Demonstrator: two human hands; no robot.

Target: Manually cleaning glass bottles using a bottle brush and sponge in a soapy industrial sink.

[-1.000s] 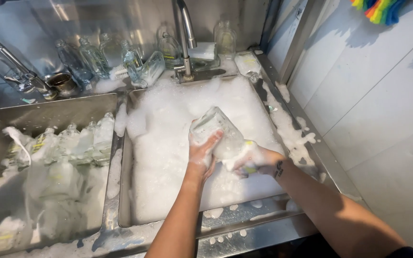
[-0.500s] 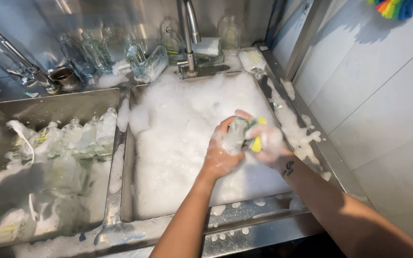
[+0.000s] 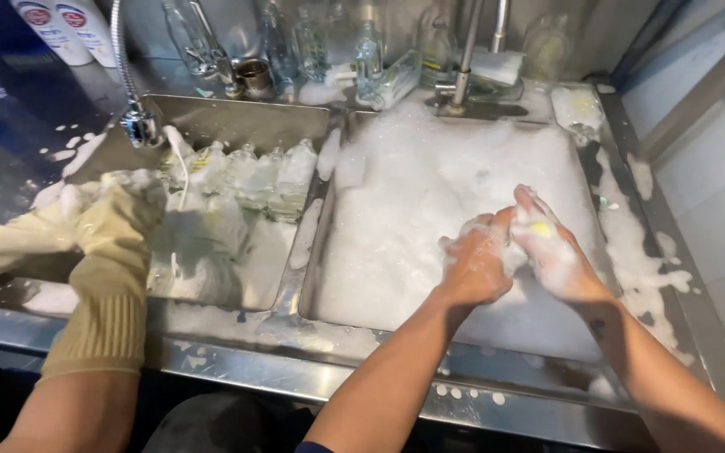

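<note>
My left hand [image 3: 472, 267] and my right hand [image 3: 557, 256] meet over the right sink [image 3: 463, 352], which is full of white foam. In my right hand is a yellow sponge [image 3: 539, 228], of which only a corner peeks out of the suds. The fingers of my left hand curl around a small glass bottle [image 3: 503, 250] pressed between both hands. Foam covers nearly all of the bottle. Both hands are coated in suds.
A co-worker's hands in beige rubber gloves [image 3: 115, 222] work in the left sink [image 3: 237, 113], among several soapy glass bottles [image 3: 274, 172]. More glass bottles [image 3: 367, 50] stand behind the faucet [image 3: 463, 67]. A spray hose [image 3: 136, 117] hangs at the left. A tiled wall runs along the right.
The view has swung left, showing the co-worker's gloved hands. My hands have dropped lower into the foam and closed together, and the bottle, clearly visible before, is now buried in suds.
</note>
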